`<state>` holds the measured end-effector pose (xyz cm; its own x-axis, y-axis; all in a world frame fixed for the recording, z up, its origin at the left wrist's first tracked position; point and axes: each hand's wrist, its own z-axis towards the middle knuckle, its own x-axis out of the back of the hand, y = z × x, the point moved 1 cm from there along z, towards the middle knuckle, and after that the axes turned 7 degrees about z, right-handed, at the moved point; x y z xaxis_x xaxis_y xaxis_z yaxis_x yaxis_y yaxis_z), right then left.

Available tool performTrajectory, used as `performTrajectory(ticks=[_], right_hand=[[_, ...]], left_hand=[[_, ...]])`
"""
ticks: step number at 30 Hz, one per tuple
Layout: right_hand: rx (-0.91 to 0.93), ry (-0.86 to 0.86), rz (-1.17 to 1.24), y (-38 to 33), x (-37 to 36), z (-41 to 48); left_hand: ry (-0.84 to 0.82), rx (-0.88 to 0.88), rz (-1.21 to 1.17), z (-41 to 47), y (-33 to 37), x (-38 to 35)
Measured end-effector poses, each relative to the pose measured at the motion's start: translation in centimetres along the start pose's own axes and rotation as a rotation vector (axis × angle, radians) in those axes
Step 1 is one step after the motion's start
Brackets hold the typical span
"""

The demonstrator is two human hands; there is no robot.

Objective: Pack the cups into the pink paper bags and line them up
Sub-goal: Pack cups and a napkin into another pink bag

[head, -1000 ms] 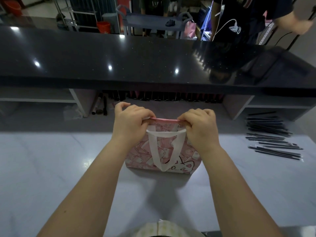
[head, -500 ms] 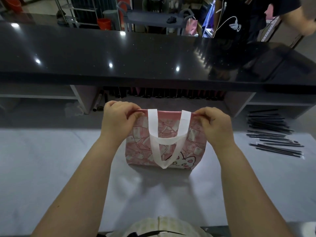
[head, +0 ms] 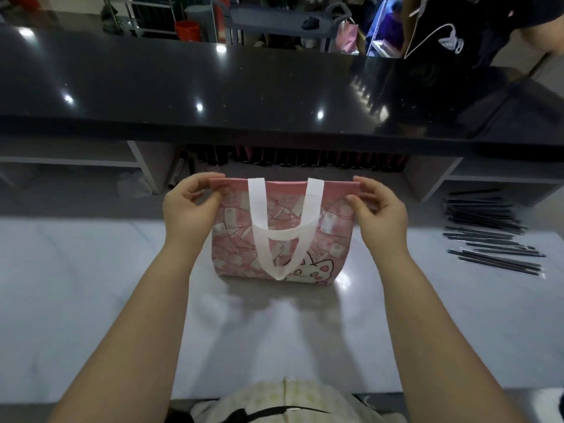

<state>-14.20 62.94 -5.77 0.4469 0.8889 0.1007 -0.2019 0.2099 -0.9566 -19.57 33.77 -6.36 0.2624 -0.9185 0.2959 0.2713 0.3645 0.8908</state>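
Note:
A pink bag point(head: 329, 233) with a cartoon cat print and a white looped handle stands upright on the white table point(head: 91, 300), its top edge pressed flat and closed. My left hand point(head: 189, 209) pinches the top left corner of the bag. At the top right corner my right hand point(head: 378, 212) pinches the rim between thumb and fingers. What is inside the bag is hidden; no cup shows.
A tall black counter point(head: 244, 96) rises just behind the bag, with a row of dark items on the shelf beneath it. Several wrapped black straws point(head: 491, 236) lie at the right on the table. A person in dark clothes point(head: 451, 32) stands beyond the counter.
Both hands slid apart along the bag's top edge from near the middle to the two corners, and the bag's top is now stretched flat and wide.

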Motion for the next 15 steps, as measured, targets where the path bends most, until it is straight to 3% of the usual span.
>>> performTrajectory(ticks=[6,10,15], right_hand=[[-0.176,-0.027,0.140,4.1,0.5,-4.3],[-0.211,-0.012,0.270,6.0,0.5,-7.5],[-0.233,0.103,0.260,6.7,0.1,-8.4]], left_hand=[[-0.234,0.288,-0.169,-2.9,-4.5,1.9],[-0.229,0.332,-0.216,-5.6,-6.4,2.7],[-0.166,0.391,-0.262,-6.6,-7.5,2.5]])
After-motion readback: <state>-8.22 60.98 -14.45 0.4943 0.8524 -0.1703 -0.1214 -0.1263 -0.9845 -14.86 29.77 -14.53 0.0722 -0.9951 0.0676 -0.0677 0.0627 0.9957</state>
